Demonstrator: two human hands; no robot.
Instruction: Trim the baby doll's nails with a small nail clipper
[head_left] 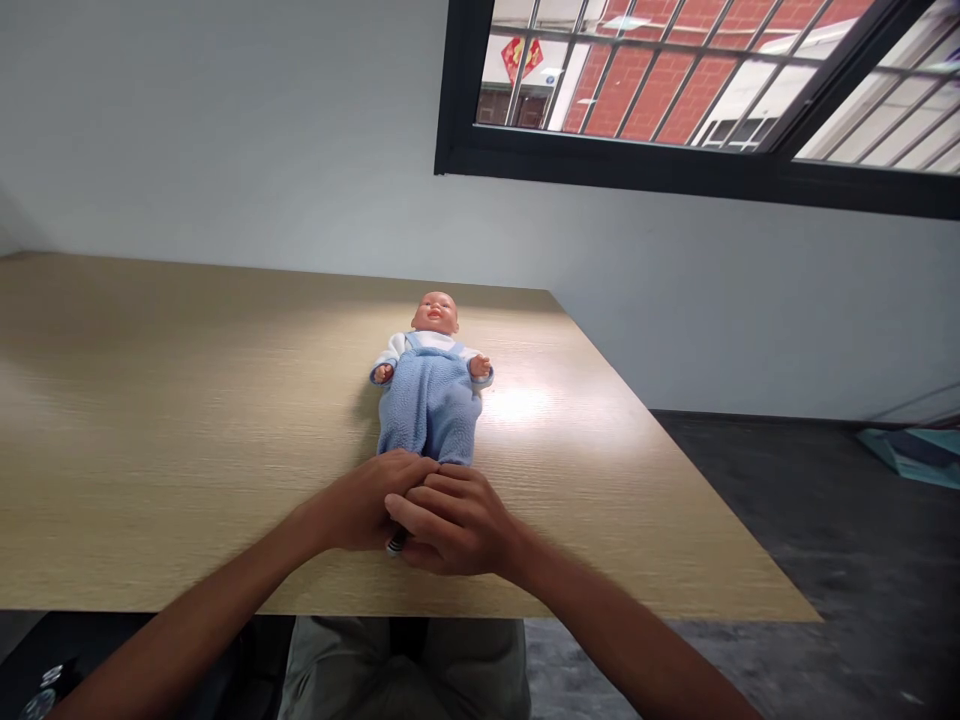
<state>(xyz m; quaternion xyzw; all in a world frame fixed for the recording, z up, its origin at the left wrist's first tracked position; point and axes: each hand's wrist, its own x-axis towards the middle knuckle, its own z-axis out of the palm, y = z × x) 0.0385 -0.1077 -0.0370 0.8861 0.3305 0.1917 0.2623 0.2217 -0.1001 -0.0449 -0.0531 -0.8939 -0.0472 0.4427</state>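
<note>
A baby doll (430,392) in blue fleece dungarees and a white top lies on its back on the wooden table (150,420), head away from me. My left hand (366,502) and my right hand (455,522) are closed together over the doll's feet at the near end of its legs. The feet are hidden under my fingers. A small dark and white bit shows just below my hands, too small to name.
The table's near edge runs just below my hands and its right edge slants off to a dark floor (787,500). A grey wall and a black-framed window (675,160) stand behind. A teal object (915,452) lies on the floor far right.
</note>
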